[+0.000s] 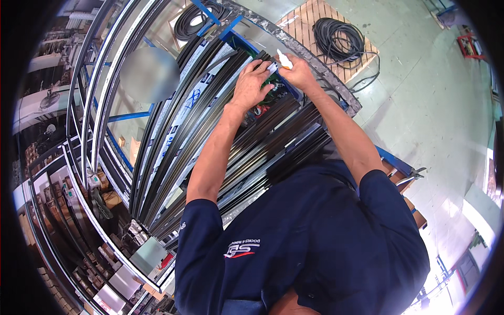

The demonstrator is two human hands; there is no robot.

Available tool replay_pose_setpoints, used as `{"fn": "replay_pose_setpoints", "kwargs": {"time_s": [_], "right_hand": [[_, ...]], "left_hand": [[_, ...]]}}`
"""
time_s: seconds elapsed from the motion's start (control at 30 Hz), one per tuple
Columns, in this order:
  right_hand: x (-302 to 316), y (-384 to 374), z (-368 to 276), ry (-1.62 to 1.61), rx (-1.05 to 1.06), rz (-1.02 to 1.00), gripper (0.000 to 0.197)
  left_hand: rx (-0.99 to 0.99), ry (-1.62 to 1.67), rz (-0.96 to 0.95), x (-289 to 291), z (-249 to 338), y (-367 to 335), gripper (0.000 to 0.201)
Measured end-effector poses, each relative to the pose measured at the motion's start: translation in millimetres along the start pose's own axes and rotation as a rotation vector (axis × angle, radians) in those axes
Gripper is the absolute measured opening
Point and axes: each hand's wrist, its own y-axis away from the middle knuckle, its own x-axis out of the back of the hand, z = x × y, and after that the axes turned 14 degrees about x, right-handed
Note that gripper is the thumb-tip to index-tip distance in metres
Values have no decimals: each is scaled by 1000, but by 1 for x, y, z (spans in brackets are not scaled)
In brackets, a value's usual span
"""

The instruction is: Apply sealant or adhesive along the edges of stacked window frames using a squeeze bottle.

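Observation:
My right hand [300, 74] is closed around a small white squeeze bottle [285, 60] with a pointed nozzle, tilted beside the ends of the profiles. Just left of it, my left hand [251, 88] grips the far end of a dark metal profile [266, 56], fingers curled over it and thumb apart on the near side. A small whitish piece [272, 67] shows between the two hands; its kind is too small to make out. Long dark profiles [210, 131] lie side by side under my left forearm, some with white protective film [184, 116].
Coiled black cable or gasket [338, 38] lies on a wooden pallet [302, 21] beyond the bench edge [273, 29]. Another black coil [191, 23] sits far left. Curved-looking rack rails [100, 89] stand at left, and pliers [412, 177] stick out at right.

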Motion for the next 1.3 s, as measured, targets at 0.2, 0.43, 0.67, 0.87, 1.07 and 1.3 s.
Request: {"fn": "replay_pose_setpoints", "kwargs": {"time_s": [0.2,0.43,0.67,0.87,1.07,1.3], "right_hand": [[25,0,-2,94,40,-21,45],[135,71,51,92,-359,476,49],[143,140,77,392,-549,591,63],[139,137,86,569,-550,547,67],[136,134,88,580,-546,538,66],[139,136,89,687,-517,526,67]], "left_hand": [[-22,-37,-14,1,6,-4,44],[-44,-40,-58,6,1,-12,42],[-82,-50,-92,12,2,-17,38],[-65,-92,-117,14,6,-17,39],[-35,-180,-146,16,9,-17,40],[-75,-181,-141,16,10,-22,37]]}}
